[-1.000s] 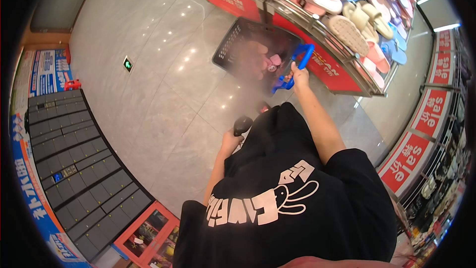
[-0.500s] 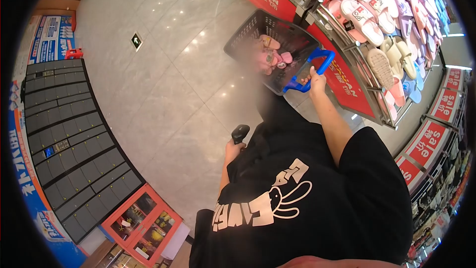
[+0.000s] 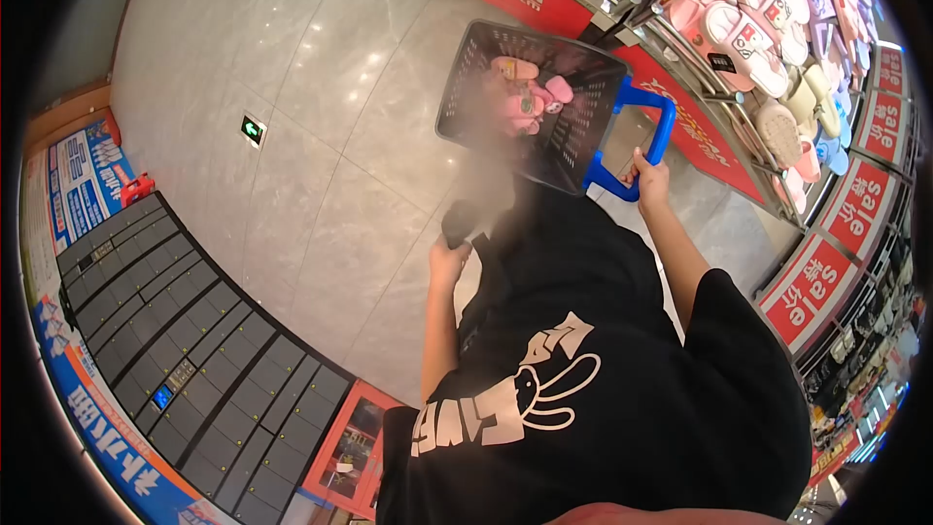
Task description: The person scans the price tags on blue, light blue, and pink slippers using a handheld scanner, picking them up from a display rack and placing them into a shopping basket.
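Observation:
My right hand (image 3: 649,181) is closed round the blue handle (image 3: 637,175) of a dark grey shopping basket (image 3: 476,44). Several pink slippers (image 3: 525,107) lie inside it, partly hidden by a blurred smear across the view. Farther left and nearer my body, my left hand (image 3: 449,258) grips a black handheld device (image 3: 459,224), whose top is blurred. The device is apart from the basket.
A rack of slippers (image 3: 748,39) with red panels (image 3: 680,126) stands at the right, close beside the basket. Red sale signs (image 3: 812,292) line the far right. Grey lockers (image 3: 194,331) and a red cabinet (image 3: 352,452) stand at the left. Tiled floor (image 3: 321,194) lies between.
The basket and my right hand have shifted slightly right. My left hand has risen a little with the black device. The lockers and red cabinet appear farther right and lower.

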Motion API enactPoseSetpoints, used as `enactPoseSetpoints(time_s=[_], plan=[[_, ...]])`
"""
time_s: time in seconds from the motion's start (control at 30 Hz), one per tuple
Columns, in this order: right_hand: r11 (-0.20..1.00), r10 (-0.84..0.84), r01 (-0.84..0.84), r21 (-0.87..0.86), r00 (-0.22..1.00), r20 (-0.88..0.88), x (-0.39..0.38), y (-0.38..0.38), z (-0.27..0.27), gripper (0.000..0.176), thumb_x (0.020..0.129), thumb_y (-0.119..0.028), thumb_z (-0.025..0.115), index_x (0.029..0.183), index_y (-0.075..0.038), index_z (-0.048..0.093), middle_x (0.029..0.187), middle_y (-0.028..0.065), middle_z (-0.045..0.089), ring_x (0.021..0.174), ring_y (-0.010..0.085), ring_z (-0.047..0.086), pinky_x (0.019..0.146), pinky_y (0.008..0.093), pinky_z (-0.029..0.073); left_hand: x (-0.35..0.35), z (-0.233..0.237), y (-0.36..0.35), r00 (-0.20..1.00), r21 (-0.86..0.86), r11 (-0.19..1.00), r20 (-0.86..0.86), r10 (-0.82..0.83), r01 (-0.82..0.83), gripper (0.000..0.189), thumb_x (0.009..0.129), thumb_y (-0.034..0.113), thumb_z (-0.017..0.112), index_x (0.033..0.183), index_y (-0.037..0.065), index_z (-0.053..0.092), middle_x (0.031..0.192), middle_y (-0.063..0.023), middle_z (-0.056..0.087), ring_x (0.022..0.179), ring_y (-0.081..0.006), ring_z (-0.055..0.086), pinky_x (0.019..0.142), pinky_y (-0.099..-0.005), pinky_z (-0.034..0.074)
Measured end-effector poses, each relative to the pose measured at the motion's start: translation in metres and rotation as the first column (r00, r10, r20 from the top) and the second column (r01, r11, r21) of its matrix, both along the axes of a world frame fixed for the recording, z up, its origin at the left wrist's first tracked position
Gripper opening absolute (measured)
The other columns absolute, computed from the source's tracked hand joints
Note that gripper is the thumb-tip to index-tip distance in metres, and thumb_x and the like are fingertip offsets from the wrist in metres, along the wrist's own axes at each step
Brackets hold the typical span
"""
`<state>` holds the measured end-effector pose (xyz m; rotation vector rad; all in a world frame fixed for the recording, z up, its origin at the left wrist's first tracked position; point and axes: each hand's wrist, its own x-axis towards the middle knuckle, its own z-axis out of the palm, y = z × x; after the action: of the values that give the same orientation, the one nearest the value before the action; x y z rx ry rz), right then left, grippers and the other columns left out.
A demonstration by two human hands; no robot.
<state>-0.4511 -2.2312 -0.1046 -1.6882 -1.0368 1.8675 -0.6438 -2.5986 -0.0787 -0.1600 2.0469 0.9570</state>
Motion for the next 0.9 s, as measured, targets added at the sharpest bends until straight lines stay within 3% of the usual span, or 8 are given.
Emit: enactPoseSetpoints(time_s=[0.17,0.3,0.43,0.5,0.6,0.7,0.83,0.9], plan=[[0.996,-0.085,0.086,-0.013,0.994,0.065,-0.006,-0.01,0.008,0.022,0.091,-0.019,0.067,0.087,-0.001,0.056,0.058,0.0027,0.047,0.046,0.0141,0.048,0.05,0.0323,0.051,-0.054,-0.007,0.012,0.992,0.05,0.999,0.123,-0.024,0.018,0.03,0.075,0.009,0.064,0.1,-0.006,0.062,0.073,-0.0103,0.066,0.058,-0.0152,0.061,0.054,-0.0287,0.049],[0.978,-0.208,0.207,0.01,0.977,0.053,-0.004,-0.031,0.009,0.022,0.091,-0.019,0.067,0.086,-0.001,0.056,0.058,0.0024,0.047,0.045,0.0139,0.047,0.05,0.0322,0.05,-0.113,-0.001,0.037,0.928,-0.044,0.927,0.047,-0.37,0.372,0.032,0.071,0.007,0.062,0.099,-0.007,0.063,0.073,-0.0127,0.067,0.058,-0.0174,0.062,0.057,-0.0316,0.05],[0.944,-0.33,0.328,0.042,0.93,0.16,-0.001,-0.054,0.006,0.022,0.091,-0.019,0.067,0.084,-0.002,0.056,0.058,0.002,0.046,0.045,0.0136,0.047,0.052,0.0331,0.052,-0.166,-0.001,0.073,0.889,-0.012,0.889,0.048,-0.456,0.457,0.023,0.072,0.004,0.065,0.093,-0.005,0.062,0.07,-0.0087,0.064,0.058,-0.0146,0.06,0.056,-0.0283,0.049],[0.932,-0.361,0.353,0.076,0.911,0.201,0.001,-0.065,0.006,0.022,0.091,-0.02,0.067,0.083,-0.003,0.056,0.058,0.002,0.047,0.045,0.0139,0.047,0.053,0.0339,0.052,-0.191,-0.009,0.08,0.819,-0.04,0.819,0.071,-0.569,0.572,0.04,0.071,0.01,0.063,0.107,-0.005,0.064,0.082,-0.0162,0.07,0.07,-0.0231,0.067,0.067,-0.0341,0.053],[0.911,-0.406,0.373,0.175,0.884,0.231,0.001,-0.074,-0.004,0.022,0.088,-0.018,0.069,0.082,0.0,0.057,0.058,0.0036,0.049,0.044,0.0141,0.049,0.049,0.0331,0.053,-0.226,-0.012,0.089,0.724,-0.032,0.724,0.077,-0.685,0.689,0.04,0.071,0.012,0.064,0.108,-0.005,0.064,0.087,-0.0171,0.07,0.079,-0.0245,0.068,0.074,-0.0345,0.053],[0.898,-0.437,0.377,0.225,0.815,0.381,-0.004,-0.066,-0.013,0.024,0.086,-0.019,0.071,0.082,0.001,0.057,0.057,0.0039,0.05,0.044,0.0141,0.05,0.048,0.0324,0.052,-0.268,-0.02,0.089,0.642,0.006,0.642,-0.004,-0.767,0.767,0.027,0.072,0.007,0.064,0.096,-0.004,0.063,0.071,-0.0083,0.064,0.061,-0.0148,0.06,0.056,-0.0299,0.049],[0.899,-0.438,0.372,0.232,0.755,0.487,-0.013,-0.053,-0.011,0.026,0.083,-0.02,0.074,0.083,0.001,0.058,0.057,0.0047,0.052,0.043,0.0146,0.051,0.048,0.032,0.052,-0.311,-0.018,0.08,0.625,-0.011,0.625,-0.019,-0.78,0.78,0.028,0.071,0.009,0.065,0.097,-0.003,0.063,0.074,-0.0094,0.065,0.063,-0.0165,0.062,0.057,-0.031,0.05],[0.897,-0.441,0.354,0.264,0.736,0.513,-0.014,-0.051,-0.012,0.026,0.082,-0.021,0.075,0.084,0.0,0.059,0.056,0.0052,0.052,0.043,0.0152,0.052,0.048,0.0313,0.052,-0.325,-0.001,0.088,0.68,-0.12,0.669,0.146,-0.718,0.733,0.042,0.069,0.012,0.068,0.107,-0.003,0.066,0.089,-0.0157,0.07,0.073,-0.0199,0.067,0.067,-0.0324,0.054]])
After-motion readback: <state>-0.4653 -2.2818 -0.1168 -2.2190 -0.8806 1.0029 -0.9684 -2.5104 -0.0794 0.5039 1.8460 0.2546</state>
